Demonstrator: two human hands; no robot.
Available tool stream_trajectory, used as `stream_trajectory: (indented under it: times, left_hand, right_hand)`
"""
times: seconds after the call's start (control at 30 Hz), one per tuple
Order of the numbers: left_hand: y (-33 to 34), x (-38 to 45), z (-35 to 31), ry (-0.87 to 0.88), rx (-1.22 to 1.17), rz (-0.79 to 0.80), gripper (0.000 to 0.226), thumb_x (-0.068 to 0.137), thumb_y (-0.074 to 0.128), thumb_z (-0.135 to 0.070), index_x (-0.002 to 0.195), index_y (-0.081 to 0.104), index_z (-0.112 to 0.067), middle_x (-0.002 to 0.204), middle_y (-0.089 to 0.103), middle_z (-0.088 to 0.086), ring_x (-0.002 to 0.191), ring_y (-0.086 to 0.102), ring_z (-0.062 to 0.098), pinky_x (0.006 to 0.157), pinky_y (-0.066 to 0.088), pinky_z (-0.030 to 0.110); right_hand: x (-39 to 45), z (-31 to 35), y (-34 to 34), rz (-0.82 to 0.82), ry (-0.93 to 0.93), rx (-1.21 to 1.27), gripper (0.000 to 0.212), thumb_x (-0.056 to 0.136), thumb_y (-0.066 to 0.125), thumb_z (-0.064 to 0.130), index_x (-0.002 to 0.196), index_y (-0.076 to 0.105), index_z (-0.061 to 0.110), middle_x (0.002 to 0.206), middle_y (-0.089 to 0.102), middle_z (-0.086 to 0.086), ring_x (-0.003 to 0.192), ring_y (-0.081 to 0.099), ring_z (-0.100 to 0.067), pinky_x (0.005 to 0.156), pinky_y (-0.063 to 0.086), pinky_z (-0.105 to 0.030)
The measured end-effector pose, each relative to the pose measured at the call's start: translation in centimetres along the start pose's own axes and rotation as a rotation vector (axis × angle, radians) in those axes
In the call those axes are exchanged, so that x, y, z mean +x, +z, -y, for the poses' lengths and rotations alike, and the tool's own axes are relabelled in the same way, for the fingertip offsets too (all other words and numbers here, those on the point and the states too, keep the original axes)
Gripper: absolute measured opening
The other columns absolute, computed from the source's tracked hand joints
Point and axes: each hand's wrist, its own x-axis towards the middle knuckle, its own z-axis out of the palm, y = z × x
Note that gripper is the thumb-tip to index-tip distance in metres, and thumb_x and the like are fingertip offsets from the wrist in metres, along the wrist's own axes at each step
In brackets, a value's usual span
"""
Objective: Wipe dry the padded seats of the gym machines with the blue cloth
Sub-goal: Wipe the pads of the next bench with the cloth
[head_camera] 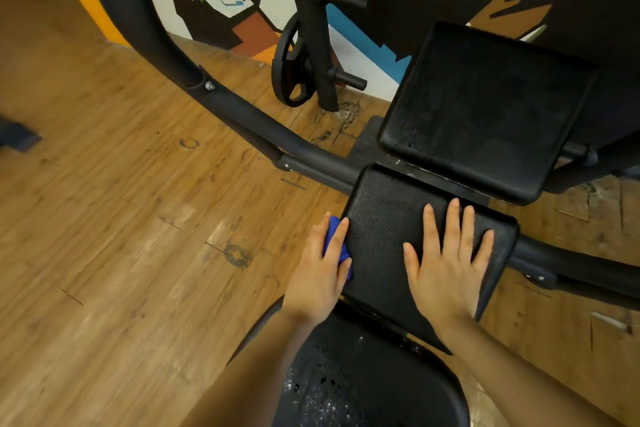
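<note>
A: How far along was it? Start with the big things.

B: The upper pad [485,107] looked speckled, likely not yet wiped. The seat pad [391,229] below seemed partly done.

A: And the hands?

B: The right hand [446,260] lay flat on that seat, fingers spread wide. The left hand [320,270] pressed the blue cloth [334,239] against its left edge, fingers nearly straight.
</note>
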Motion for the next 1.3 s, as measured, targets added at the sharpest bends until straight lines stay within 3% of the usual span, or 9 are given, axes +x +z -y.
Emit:
stream_trajectory:
  times: [0.2,0.33,0.53,0.7,0.83,0.97,1.2,1.3]
  left_hand:
    - [-1.6,1.3,-2.2,-0.043,0.024,-0.017,0.070,0.101,0.047,-0.030,0.156,0.003,-0.025,0.163,-0.006,0.000,0.151,0.005,0.023,0.118,0.028,0.032]
    - [-3.2,1.6,-3.7,-0.093,0.071,-0.005,0.069,0.101,0.047,-0.031,0.156,0.004,-0.030,0.161,-0.020,0.002,0.150,-0.004,0.024,0.119,0.023,0.030]
    - [-4.0,1.0,-4.5,-0.229,0.063,-0.147,0.066,0.100,0.051,-0.024,0.156,0.014,-0.028,0.163,-0.002,0.008,0.150,0.005,0.028,0.120,0.023,0.036]
    - [-3.2,-0.7,-4.2,-0.453,0.003,-0.329,0.067,0.098,0.054,-0.015,0.155,0.020,-0.026,0.163,0.005,0.009,0.150,0.009,0.029,0.117,0.030,0.040]
    - [-2.0,-2.8,-4.7,-0.643,-0.056,-0.478,0.070,0.098,0.055,-0.014,0.155,0.018,-0.029,0.163,0.008,0.008,0.149,0.013,0.028,0.114,0.028,0.036]
    - [0.2,-5.0,-4.9,-0.801,-0.091,-0.557,0.069,0.097,0.056,-0.014,0.154,0.020,-0.029,0.162,0.011,0.009,0.148,0.015,0.029,0.115,0.030,0.041]
    - [3.6,-6.4,-5.2,-0.949,-0.128,-0.620,0.072,0.098,0.053,-0.013,0.154,0.014,-0.037,0.163,0.004,0.004,0.149,0.011,0.025,0.113,0.028,0.037]
    - [4.2,-5.2,-4.5,-0.980,-0.172,-0.652,0.071,0.098,0.055,-0.015,0.155,0.016,-0.031,0.163,0.005,0.006,0.149,0.011,0.026,0.115,0.026,0.039]
  right_hand:
    - [-0.2,-0.9,-1.5,0.053,-0.144,-0.013,0.063,0.093,0.031,0.046,0.148,0.036,0.017,0.158,0.023,-0.019,0.145,0.020,-0.041,0.113,0.013,-0.063]
    - [1.1,-1.1,-3.5,0.068,-0.331,-0.023,0.057,0.094,0.037,0.041,0.147,0.040,0.019,0.157,0.028,-0.017,0.143,0.028,-0.037,0.112,0.019,-0.062]
    - [5.6,-0.2,-4.9,0.151,-0.690,-0.003,0.059,0.093,0.030,0.043,0.146,0.044,0.023,0.155,0.035,-0.013,0.142,0.031,-0.035,0.111,0.026,-0.060]
    - [8.1,1.0,-3.7,0.136,-0.978,0.034,0.055,0.094,0.055,0.042,0.144,0.047,0.021,0.154,0.036,-0.014,0.142,0.032,-0.035,0.112,0.026,-0.059]
    - [8.9,1.2,-2.2,0.202,-1.218,0.016,0.062,0.092,0.033,0.051,0.146,0.044,0.022,0.157,0.030,-0.014,0.144,0.028,-0.035,0.112,0.022,-0.060]
    - [9.3,1.0,-0.6,0.230,-1.401,-0.031,0.064,0.093,0.029,0.055,0.147,0.043,0.024,0.160,0.024,-0.012,0.147,0.021,-0.035,0.113,0.017,-0.059]
    - [9.3,1.3,0.8,0.158,-1.535,-0.009,0.068,0.092,0.026,0.060,0.151,0.032,0.027,0.160,0.022,-0.013,0.147,0.021,-0.035,0.113,0.015,-0.064]
    - [9.3,1.3,1.0,0.142,-1.551,0.010,0.068,0.092,0.028,0.060,0.150,0.035,0.026,0.159,0.024,-0.014,0.146,0.023,-0.035,0.114,0.016,-0.063]
